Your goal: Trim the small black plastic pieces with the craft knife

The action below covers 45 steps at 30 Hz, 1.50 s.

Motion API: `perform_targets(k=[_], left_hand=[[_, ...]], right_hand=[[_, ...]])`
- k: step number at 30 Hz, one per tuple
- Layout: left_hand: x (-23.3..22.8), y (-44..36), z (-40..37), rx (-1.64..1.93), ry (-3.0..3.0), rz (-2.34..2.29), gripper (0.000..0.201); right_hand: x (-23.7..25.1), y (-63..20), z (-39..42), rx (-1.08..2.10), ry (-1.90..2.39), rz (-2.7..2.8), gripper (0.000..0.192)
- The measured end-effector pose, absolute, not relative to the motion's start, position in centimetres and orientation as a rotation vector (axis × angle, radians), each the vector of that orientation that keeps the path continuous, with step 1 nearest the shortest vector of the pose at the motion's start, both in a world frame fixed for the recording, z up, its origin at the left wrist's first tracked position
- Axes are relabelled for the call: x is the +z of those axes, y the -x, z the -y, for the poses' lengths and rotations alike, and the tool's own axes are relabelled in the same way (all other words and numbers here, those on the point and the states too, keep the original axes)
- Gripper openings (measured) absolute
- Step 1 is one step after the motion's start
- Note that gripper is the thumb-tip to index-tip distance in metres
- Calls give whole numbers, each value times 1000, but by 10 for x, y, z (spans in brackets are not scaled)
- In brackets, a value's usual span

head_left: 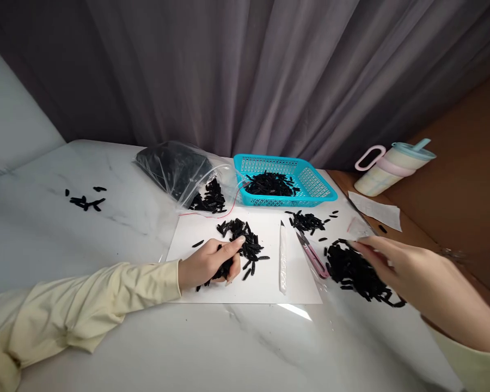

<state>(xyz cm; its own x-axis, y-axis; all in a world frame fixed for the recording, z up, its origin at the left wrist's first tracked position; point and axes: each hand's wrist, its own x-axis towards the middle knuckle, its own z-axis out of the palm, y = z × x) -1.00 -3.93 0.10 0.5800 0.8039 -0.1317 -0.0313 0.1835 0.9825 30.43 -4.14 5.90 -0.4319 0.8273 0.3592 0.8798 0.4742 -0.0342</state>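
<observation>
My left hand [220, 260] is closed around a bunch of small, slender black pieces [225, 269]. It rests over a white sheet [261, 288], against a loose heap of the same black pieces [249, 239]. At the far right, my right hand [392, 261] reaches over a larger black heap [355, 272], fingers drawn together at its upper edge. A black piece lies by those fingertips; whether they grip it is unclear. Between the hands are pink-handled thread snips [313, 257], a white pencil-like stick [283, 261] with a dark tip, and a smaller black heap [307, 222].
A blue perforated basket [286, 200] holding black pieces stands at the back, beside a clear plastic bag [175, 169] of them with a red thread. Several pieces [85, 203] lie far left. A tumbler [387, 170] and white paper [378, 211] are on the right.
</observation>
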Motion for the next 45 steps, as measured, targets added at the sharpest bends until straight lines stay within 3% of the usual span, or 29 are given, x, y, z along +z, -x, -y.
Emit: perform_targets(k=[1,7,11,21,27,38,42,45], left_hand=[[1,10,39,674,-1249,-758,57],[3,10,37,641,-1239,-791,60],[6,11,39,614,-1308,-843,59],[4,14,40,579,-1417,-815,55],[4,14,38,614,-1371,-798,56],[6,13,39,611,-1360,-789,58],[6,14,40,555,-1359,-797,60],[5,15,40,516,-1363,-806,61]], right_hand=[[61,-285,43,-211,1390,2462,34],[41,-189,42,711,1065,2658,40],[27,-163,34,1337,1081,2377,37],[15,-166,20,2406,837,1576,31],[3,-168,15,2591,660,1364,24],[10,-173,11,2590,598,1494,24],[23,-175,13,2397,691,1668,24],[34,-174,20,2070,815,1983,25]])
